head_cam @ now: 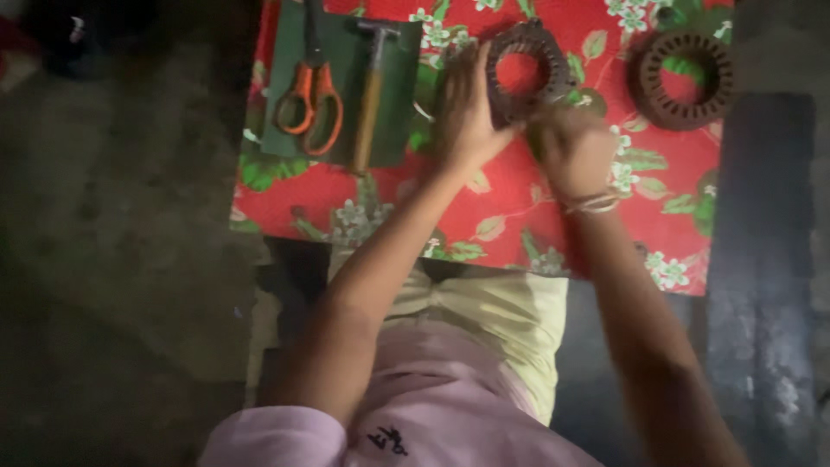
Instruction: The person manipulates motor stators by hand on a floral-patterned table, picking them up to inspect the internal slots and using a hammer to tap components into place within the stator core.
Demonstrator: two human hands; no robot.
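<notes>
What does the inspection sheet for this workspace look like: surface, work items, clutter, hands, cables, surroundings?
Surface: red floral cloth over a small table.
Work items: dark toothed metal ring, tilted, held by both hands; a second ring lies flat to the right, apart.
Clutter: orange-handled scissors and hammer on a green mat at left.
Hands: left hand and right hand grip the ring's lower edge; bangle on right wrist.
Cables: nothing seen.
Surroundings: dim dark floor; details unclear.

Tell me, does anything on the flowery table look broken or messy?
Nothing stands out. The left hand and right hand hold one dark toothed ring; a second ring lies flat nearby. The scissors and hammer lie tidily on a green mat.
</notes>
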